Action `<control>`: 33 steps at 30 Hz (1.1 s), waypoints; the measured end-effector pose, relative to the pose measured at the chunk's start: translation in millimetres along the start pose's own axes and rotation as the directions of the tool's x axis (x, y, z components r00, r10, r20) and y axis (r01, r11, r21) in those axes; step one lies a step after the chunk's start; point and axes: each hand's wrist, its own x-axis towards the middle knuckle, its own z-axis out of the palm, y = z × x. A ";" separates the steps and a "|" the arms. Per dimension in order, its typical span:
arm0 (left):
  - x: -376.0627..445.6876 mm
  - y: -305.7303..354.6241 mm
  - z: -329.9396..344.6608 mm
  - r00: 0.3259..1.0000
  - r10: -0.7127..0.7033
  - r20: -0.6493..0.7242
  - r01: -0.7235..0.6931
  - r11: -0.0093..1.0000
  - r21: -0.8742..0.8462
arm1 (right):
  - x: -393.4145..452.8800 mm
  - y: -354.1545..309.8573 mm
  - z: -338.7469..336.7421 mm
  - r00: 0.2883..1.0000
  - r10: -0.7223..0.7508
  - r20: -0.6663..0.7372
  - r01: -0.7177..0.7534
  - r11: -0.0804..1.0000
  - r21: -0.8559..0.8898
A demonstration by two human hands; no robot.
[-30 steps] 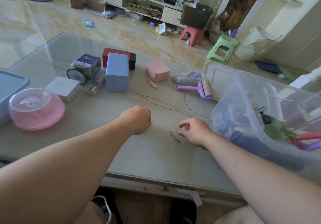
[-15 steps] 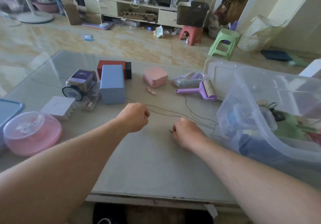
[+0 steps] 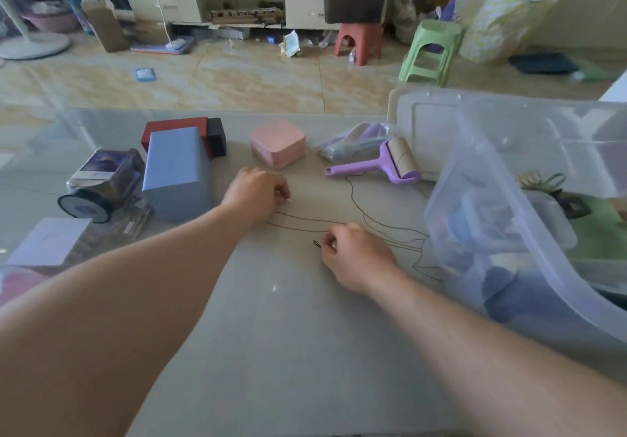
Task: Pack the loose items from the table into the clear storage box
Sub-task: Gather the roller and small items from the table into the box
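— What is being held beside the clear plastic storage box (image 3: 502, 233)?

— A thin black thread (image 3: 305, 227), trailing across the grey table (image 3: 288, 335) to the box's foot, is pinched in the curled right hand (image 3: 356, 260). A small pale sliver is pinched in the curled left hand (image 3: 259, 194).

— And what is seen farther from the box?

— A purple lint roller (image 3: 376, 165) is seen just beside it; a pink rounded box (image 3: 278, 143) and a blue-grey rectangular box (image 3: 174, 168) are seen beyond.

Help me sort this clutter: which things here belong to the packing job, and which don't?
Job: clear storage box, thin black cord, purple lint roller, pink case, blue box.
Not: red stool, green stool, floor fan base.
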 end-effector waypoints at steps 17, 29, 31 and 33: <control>-133.5 76.7 -141.3 0.997 -0.077 0.010 0.077 0.970 -0.231 | -153.2 -63.0 -108.1 0.914 -0.404 0.030 0.403 0.903 -0.150; -98.0 325.7 -186.9 0.939 0.343 -0.020 -0.336 0.902 -0.273 | -169.5 135.6 -333.2 0.996 -0.082 -0.041 0.063 0.937 -0.343; -84.7 357.6 -167.9 0.916 0.400 0.047 -0.379 0.896 -0.232 | -150.4 174.2 -321.6 0.999 0.017 0.030 -0.005 0.929 -0.370; -68.2 381.6 -143.1 0.893 0.437 0.104 -0.415 0.892 -0.180 | -131.5 199.3 -307.2 0.994 0.048 0.097 -0.004 0.913 -0.409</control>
